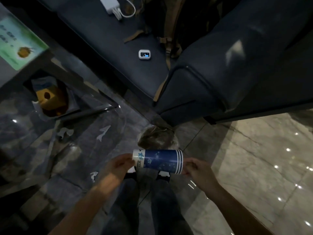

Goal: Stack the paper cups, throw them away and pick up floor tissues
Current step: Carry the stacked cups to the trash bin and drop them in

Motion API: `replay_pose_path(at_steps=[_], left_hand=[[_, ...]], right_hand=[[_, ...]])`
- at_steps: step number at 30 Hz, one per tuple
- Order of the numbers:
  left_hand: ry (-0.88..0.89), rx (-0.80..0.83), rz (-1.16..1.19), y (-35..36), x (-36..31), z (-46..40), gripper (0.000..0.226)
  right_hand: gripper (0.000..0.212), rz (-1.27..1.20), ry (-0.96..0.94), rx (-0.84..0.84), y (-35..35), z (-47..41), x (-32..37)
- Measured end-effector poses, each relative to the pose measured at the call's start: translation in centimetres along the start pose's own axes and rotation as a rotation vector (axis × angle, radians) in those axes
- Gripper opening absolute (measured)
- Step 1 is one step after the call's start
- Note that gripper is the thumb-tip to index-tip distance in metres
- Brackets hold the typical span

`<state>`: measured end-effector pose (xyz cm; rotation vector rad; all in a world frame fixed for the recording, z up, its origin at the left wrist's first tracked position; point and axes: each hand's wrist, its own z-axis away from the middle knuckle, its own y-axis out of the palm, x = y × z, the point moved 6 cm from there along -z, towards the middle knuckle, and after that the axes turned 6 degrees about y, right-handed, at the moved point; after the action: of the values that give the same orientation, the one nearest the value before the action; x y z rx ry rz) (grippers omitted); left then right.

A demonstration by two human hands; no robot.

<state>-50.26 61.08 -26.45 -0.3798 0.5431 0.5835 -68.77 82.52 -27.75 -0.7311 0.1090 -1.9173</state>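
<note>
A stack of blue paper cups (158,161), printed with pale star shapes and lying sideways, hangs above the person's dark trousers and shoes. Several white rims show as close bands at its right end, and a whitish base with a light panel shows at its left end. The left hand (118,165) closes its fingers on the base end, and the right hand (197,167) pinches the rim end, so the stack is held between both hands.

Just beyond the cups a crumpled, glossy plastic bag (156,138) sits on the grey marbled floor tiles (254,158), which shine with small light reflections. To the left a clear, curved glass worktop (108,126) overlies the floor; white scraps of tissue (65,132) show through it, and another white scrap (94,175) lies near the left hand. Farther left, a dark bin (50,99) holds yellow packaging. A dark blue leather sofa (211,73) fills the far side, carrying a small white device (144,54), a white charger with cable (110,5) and a dark backpack with tan straps (169,31).
</note>
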Motion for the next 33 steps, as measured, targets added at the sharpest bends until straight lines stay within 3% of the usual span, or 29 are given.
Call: replay_pose_path(at_steps=[6, 9, 17, 22, 30, 33], left_hand=[[-0.039, 0.015, -0.005, 1.4, 5.5, -11.3, 0.023], [-0.051, 0.023, 0.002, 2.6, 7.5, -15.6, 0.027], [-0.033, 0.081, -0.035, 5.3, 11.8, -24.9, 0.036], [-0.035, 0.112, -0.068, 7.3, 13.7, -27.4, 0.032], [-0.079, 0.149, -0.091, 8.6, 15.8, -27.6, 0.037], [-0.055, 0.147, -0.095, 8.7, 15.6, -27.4, 0.036]], right_hand=[[0.019, -0.106, 0.039, -0.007, 3.9, -10.3, -2.2], [0.028, -0.061, 0.057, -0.012, 5.9, -14.7, -3.7], [0.023, 0.038, 0.134, -0.013, 8.6, -23.4, -6.3], [0.026, 0.117, 0.128, -0.018, 9.2, -26.9, -7.9], [0.014, 0.191, 0.085, 0.012, 9.9, -28.5, -9.6], [0.029, 0.197, 0.096, 0.029, 10.0, -27.6, -9.3]])
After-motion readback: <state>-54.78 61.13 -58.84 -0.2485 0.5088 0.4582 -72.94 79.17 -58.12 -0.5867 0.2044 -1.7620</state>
